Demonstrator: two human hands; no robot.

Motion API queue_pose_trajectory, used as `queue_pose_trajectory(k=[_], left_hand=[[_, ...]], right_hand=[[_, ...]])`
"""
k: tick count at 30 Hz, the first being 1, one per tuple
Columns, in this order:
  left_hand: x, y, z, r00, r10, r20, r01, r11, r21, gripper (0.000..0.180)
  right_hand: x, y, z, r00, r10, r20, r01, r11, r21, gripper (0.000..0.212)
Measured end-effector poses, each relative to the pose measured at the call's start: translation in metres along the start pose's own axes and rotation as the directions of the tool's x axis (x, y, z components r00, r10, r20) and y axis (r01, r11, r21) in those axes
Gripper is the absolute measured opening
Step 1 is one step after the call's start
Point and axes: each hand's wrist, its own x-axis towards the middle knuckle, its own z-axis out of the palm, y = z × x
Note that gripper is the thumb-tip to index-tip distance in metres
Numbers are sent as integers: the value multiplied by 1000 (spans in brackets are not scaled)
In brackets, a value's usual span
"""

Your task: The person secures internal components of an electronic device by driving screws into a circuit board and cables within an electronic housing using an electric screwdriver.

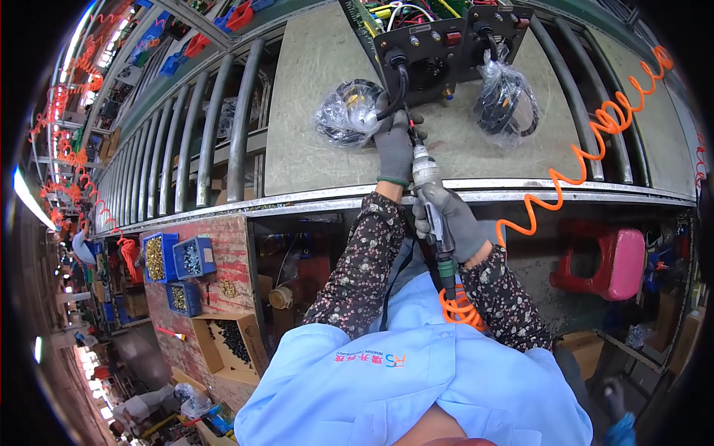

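My right hand [455, 219], in a grey glove, is closed around the body of a pneumatic screwdriver [427, 167]. Its orange coiled hose [462, 311] hangs below the green end. My left hand [394, 149], gloved too, curls its fingers about the driver's thin bit at the lower edge of a black metal panel [424, 65]; the bit's very tip is hidden. The panel is one face of an open electronic unit with wires and boards on top. A thick black cable [402, 85] leaves it beside my left fingers and runs to a coiled bundle in clear plastic [348, 113].
A second black unit [500, 30] stands right alongside, with its own plastic-wrapped cable [507, 104]. Conveyor rollers [212, 130] run to the left. Blue bins of small hardware [155, 258] and a box of black parts [227, 343] sit at lower left. A pink stool [623, 264] is under the line.
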Motion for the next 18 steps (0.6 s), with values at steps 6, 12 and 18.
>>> queue_pose_trajectory(k=[6, 12, 18], left_hand=[[1, 0, -4, 999, -45, -6, 45, 998, 51, 16], [-11, -3, 8, 991, 60, -117, -57, 998, 31, 21], [0, 7, 6, 943, -322, 83, 332, 915, -229, 28]], right_hand=[[-2, 2, 3, 996, -15, -88, 5, 994, -110, 31], [-12, -3, -3, 993, -41, -112, 15, 974, -227, 32], [-43, -17, 7, 989, -42, -145, -6, 947, -320, 29]])
